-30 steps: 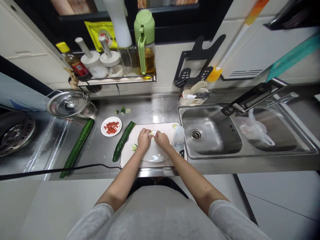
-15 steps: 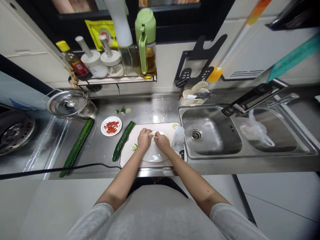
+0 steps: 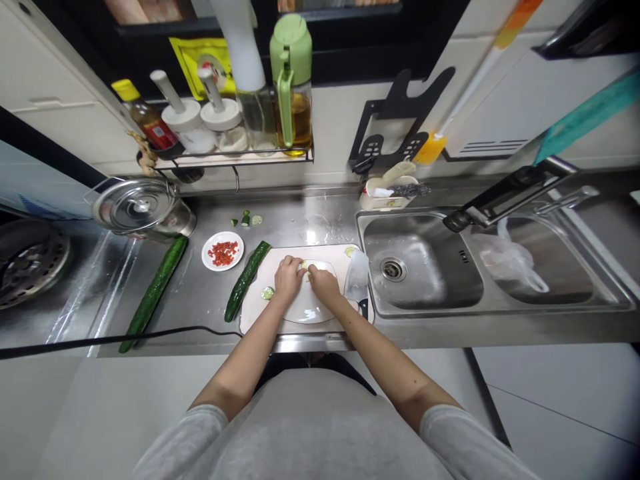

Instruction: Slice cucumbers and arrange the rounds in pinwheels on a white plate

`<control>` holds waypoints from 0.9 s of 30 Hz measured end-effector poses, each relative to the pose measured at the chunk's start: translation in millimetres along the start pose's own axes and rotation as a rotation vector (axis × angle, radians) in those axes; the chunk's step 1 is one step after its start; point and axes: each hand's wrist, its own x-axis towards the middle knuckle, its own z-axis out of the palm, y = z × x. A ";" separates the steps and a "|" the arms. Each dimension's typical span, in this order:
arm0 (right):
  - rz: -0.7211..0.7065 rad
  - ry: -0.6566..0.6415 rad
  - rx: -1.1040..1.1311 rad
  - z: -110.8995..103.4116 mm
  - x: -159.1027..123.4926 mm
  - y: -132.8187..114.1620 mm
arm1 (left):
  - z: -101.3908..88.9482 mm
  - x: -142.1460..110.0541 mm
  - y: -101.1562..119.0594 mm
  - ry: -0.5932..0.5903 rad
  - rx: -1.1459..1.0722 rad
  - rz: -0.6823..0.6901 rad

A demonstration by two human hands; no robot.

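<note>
Sauce bottle (image 3: 160,130), glass, yellow cap, red label — lettering too small to read; yellow packet (image 3: 183,57) behind, printed emblem blurred. Oil jug (image 3: 293,87), green lid and handle, clear body, amber contents. Plate (image 3: 309,310), white, glossy, rounded outline, resting on a pale, flat chopping board (image 3: 257,313). Cucumber slices (image 3: 303,265), thin, pale green, small, at the plate's far side, between the person's two hands; which way they face cannot be told. Left hand (image 3: 289,279): grip pinching the slices, fingers bent. Right hand (image 3: 323,283): grip likewise pinching at the slices, fingers curled. Cut cucumber (image 3: 247,281), dark green, wet, ridged, along the board's left edge, long axis slanting from near left to far right. Long cucumber (image 3: 155,293), bumpy-skinned, farther left on the steel worktop (image 3: 210,300), same slant. Broad-bladed knife (image 3: 357,277) — metal, dark handle toward the person — at the board's right edge.
</note>
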 end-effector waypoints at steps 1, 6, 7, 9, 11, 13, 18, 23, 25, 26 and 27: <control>0.007 0.003 0.012 -0.4 -0.1 0.3 | -0.4 -0.1 0.5 0.005 -0.008 -0.001; 0.087 0.127 0.142 -8.7 -7.9 11.2 | -14.4 -3.5 -1.2 0.109 -0.135 -0.015; 0.096 0.177 0.181 -11.2 -12.1 16.2 | -20.6 -6.0 -3.7 0.148 -0.172 -0.020; 0.102 0.271 0.265 -15.8 -23.8 28.4 | -35.7 -14.2 -12.0 0.236 -0.232 -0.037; 0.109 0.349 0.345 -18.7 -39.1 42.2 | -52.0 -26.5 -24.5 0.314 -0.248 -0.077; 0.123 0.396 0.409 -19.2 -55.9 55.5 | -65.9 -42.1 -39.4 0.346 -0.246 -0.124; 0.127 0.419 0.465 -13.6 -86.6 76.2 | -77.1 -80.4 -67.0 0.282 -0.169 -0.237; 0.109 0.405 0.475 -10.9 -90.9 72.8 | -60.8 -95.1 -66.7 0.122 0.008 -0.277; 0.080 0.391 0.471 -12.0 -90.0 66.8 | -53.3 -95.3 -64.2 0.098 0.049 -0.301; 0.070 0.382 0.468 -12.7 -89.8 63.5 | -50.4 -94.8 -63.4 0.091 0.063 -0.309; 0.063 0.373 0.464 -13.4 -89.8 60.2 | -48.0 -94.3 -63.0 0.086 0.074 -0.316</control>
